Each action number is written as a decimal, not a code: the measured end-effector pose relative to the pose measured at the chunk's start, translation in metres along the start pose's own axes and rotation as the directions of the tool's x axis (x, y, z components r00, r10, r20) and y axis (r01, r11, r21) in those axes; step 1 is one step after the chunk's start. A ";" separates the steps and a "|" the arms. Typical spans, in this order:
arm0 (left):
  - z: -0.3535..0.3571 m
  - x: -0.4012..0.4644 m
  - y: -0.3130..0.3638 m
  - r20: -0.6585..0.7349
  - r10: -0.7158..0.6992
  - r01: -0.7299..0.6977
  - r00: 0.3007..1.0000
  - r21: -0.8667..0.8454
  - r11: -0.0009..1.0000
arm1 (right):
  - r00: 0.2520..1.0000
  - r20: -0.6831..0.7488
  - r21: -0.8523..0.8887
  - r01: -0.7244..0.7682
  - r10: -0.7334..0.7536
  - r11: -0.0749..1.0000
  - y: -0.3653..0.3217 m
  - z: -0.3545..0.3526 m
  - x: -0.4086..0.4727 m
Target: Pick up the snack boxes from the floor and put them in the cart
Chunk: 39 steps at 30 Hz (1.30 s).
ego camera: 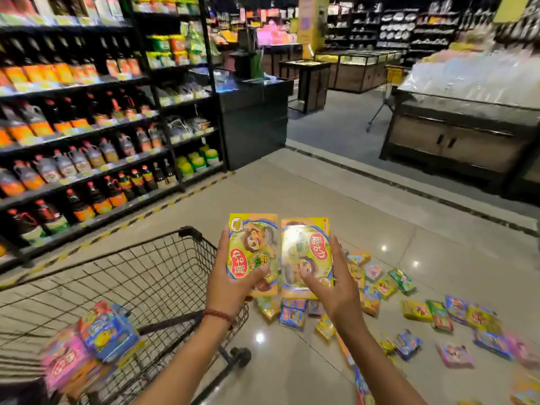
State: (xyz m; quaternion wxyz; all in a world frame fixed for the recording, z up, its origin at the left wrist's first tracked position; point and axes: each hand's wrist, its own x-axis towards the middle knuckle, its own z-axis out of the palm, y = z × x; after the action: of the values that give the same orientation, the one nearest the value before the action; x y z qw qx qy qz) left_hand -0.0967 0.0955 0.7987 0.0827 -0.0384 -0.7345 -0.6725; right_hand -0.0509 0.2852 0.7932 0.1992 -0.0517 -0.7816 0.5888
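We see two bare forearms with no sleeves on either. Our left hand (233, 283) has a thin braided red cord bracelet (219, 315) round its wrist, the only thing worn; the cord looks knotted or beaded, but blur hides the detail. Measured from that bracelet, our right hand (333, 290) lies off to the right, and its wrist carries no band or watch. We see no rings on the fingers of either hand.
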 end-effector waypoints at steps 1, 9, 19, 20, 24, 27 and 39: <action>-0.013 0.005 0.003 -0.034 0.009 -0.008 0.999 0.009 1.000 | 1.000 0.023 0.017 0.007 -0.007 1.000 -0.009 0.012 0.007; -0.139 0.036 0.002 -0.278 0.008 0.007 0.960 0.052 0.999 | 0.967 0.245 0.103 0.042 -0.066 0.994 -0.055 0.133 0.042; -0.291 0.074 -0.050 -0.499 -0.086 0.102 0.862 0.003 0.995 | 0.862 0.504 0.111 0.000 -0.056 0.994 -0.080 0.322 0.060; -0.305 0.076 -0.057 -0.512 -0.103 0.116 0.853 -0.006 0.993 | 0.847 0.529 0.103 -0.009 -0.047 0.995 -0.078 0.342 0.059; -0.363 0.080 -0.094 -0.562 -0.175 0.181 0.808 -0.046 0.982 | 0.775 0.632 0.066 -0.026 -0.021 0.997 -0.068 0.416 0.045; -0.397 0.076 -0.123 -0.605 -0.225 0.234 0.764 -0.064 0.970 | 0.727 0.686 0.054 -0.058 0.006 0.997 -0.054 0.458 0.029; -0.429 0.034 -0.268 -0.654 -0.448 0.464 0.609 -0.164 0.871 | 0.553 0.813 -0.097 -0.181 0.183 0.979 0.062 0.551 -0.016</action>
State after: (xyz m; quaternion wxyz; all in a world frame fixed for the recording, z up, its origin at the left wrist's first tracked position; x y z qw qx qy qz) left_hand -0.1452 -0.3581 0.5768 0.1694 0.3962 -0.6461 -0.6300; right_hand -0.2510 -0.1974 0.6055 -0.2461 0.1453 -0.7760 0.5623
